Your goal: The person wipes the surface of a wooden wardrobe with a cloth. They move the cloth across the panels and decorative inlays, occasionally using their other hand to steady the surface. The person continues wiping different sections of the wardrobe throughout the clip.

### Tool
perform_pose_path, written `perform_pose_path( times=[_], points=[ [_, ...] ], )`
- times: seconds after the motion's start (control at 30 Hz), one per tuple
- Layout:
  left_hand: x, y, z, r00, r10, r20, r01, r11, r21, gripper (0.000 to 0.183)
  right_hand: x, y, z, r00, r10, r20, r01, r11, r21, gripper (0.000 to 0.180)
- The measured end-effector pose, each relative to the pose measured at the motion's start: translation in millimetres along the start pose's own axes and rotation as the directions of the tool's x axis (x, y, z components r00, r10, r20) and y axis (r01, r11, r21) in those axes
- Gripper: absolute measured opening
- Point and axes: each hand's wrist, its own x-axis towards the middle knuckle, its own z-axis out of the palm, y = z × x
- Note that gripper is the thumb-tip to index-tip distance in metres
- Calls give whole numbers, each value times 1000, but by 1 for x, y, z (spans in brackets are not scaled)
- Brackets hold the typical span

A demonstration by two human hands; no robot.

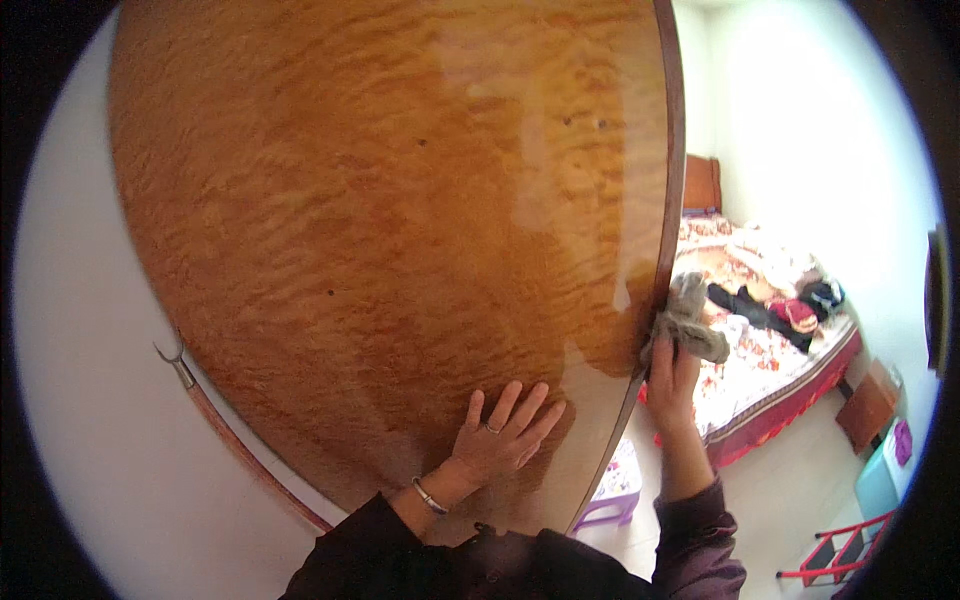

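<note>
A large glossy wooden door (pixel 360 225) with wavy orange-brown grain fills the view in front of me. My left hand (pixel 502 439) lies flat against its lower part with the fingers spread; it wears a ring and a metal bangle. At the door's right edge (pixel 673 150), a darker brown strip, my right hand (pixel 673 382) grips a crumpled grey-brown cloth (pixel 686 322). The cloth touches that edge, and some of it sticks out past the door. Part of the right hand's fingers is hidden by the cloth.
Left of the door, a wooden pole with a forked metal tip (pixel 214 416) leans by the pale wall (pixel 90 300). Beyond the right edge are a bed (pixel 750 382) with clothes (pixel 780 315), a purple-legged stool (pixel 619 491), a red step ladder (pixel 836 551) and a light-blue bin (pixel 881 472).
</note>
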Motion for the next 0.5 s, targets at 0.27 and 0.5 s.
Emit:
perform_pose_path(
  times=[0.27, 0.5],
  points=[
    [-7, -22, -25, 998, -66, 4, 66, 984, -166, 46, 114, -85, 34, 945, -322, 60, 328, 933, -148, 40],
    [48, -110, -87, 951, -78, -298, 90, 996, 24, 43, 87, -91, 57, 446, -719, 532, 821, 566, 77, 39]
  ],
)
